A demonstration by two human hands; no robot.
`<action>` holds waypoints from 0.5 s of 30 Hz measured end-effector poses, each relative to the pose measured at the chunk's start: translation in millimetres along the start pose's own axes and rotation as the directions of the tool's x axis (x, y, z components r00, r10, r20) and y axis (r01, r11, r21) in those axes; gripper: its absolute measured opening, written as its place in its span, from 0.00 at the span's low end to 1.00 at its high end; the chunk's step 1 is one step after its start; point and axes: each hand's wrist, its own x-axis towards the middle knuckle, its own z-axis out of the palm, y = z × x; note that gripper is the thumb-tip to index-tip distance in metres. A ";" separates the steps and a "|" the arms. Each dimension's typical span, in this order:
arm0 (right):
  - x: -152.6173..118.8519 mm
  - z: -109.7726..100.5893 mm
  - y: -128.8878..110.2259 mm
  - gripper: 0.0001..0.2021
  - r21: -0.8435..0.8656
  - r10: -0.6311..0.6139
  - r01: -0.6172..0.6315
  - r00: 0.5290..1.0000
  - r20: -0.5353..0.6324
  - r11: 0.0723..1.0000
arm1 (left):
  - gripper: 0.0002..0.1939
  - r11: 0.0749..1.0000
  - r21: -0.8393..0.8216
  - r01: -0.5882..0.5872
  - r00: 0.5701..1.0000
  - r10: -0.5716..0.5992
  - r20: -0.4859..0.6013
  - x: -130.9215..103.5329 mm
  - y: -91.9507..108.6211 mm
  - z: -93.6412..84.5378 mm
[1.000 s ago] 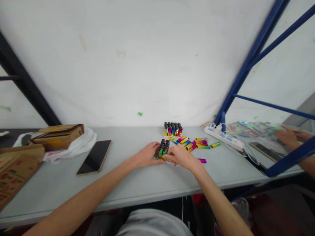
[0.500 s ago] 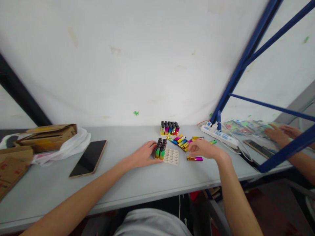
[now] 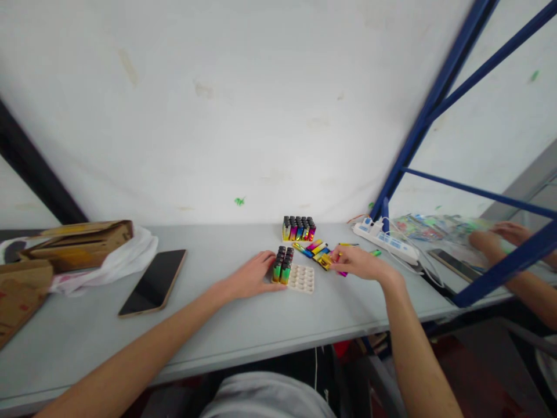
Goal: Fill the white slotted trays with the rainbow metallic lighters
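Note:
A white tray (image 3: 307,278) with round holes lies on the grey table, its left part filled with upright green-and-gold lighters (image 3: 282,268) with black tops. My left hand (image 3: 256,276) rests around the tray's left side, fingers behind and thumb at the front edge, gripping it. Right of the tray, my right hand (image 3: 350,261) pinches a shiny lighter at the loose pile of metallic lighters (image 3: 321,254). The fingers partly hide what they hold. Behind stands a full block of multicoloured lighters (image 3: 299,230).
A phone (image 3: 153,282), a white plastic bag (image 3: 141,249) and cardboard boxes (image 3: 82,247) lie at the left. A power strip (image 3: 387,241) with cables and blue metal posts (image 3: 409,145) stand at the right. Beyond them are another person's hands (image 3: 496,238) and another phone (image 3: 455,264).
My right hand has moved slightly and closed on a lighter. The purple-and-gold lighter that lay alone in front of it is no longer at its former spot. My left hand stays at the tray.

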 end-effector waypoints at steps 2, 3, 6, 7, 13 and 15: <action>0.6 -1.9 -7.1 0.14 -0.020 -0.053 0.052 0.995 -0.083 0.998 | 0.38 1.000 -0.005 0.003 1.000 -0.003 -0.002 -0.2 0.1 -0.4; 2.6 -1.7 -9.9 0.14 -0.022 -0.089 0.087 0.988 -0.128 0.996 | 0.38 1.000 -0.007 0.001 1.000 -0.001 -0.005 -0.4 0.1 -0.7; 14.1 4.2 -14.4 0.17 0.119 -0.172 0.203 0.959 -0.225 0.972 | 0.37 1.000 -0.009 -0.004 1.000 0.004 -0.002 -0.6 0.4 -1.5; 18.9 7.9 -15.3 0.18 0.202 -0.170 0.225 0.952 -0.255 0.953 | 0.37 1.000 -0.008 -0.002 1.000 0.002 0.003 -0.6 0.6 -1.7; 40.1 33.7 -31.9 0.21 0.623 -0.044 0.274 0.933 -0.358 0.733 | 0.38 1.000 -0.024 0.005 1.000 -0.005 0.008 -0.1 2.6 -1.8; 42.4 39.7 -41.4 0.22 0.715 -0.012 0.278 0.936 -0.353 0.641 | 0.38 1.000 -0.024 0.010 1.000 -0.010 0.010 -0.3 3.0 -1.5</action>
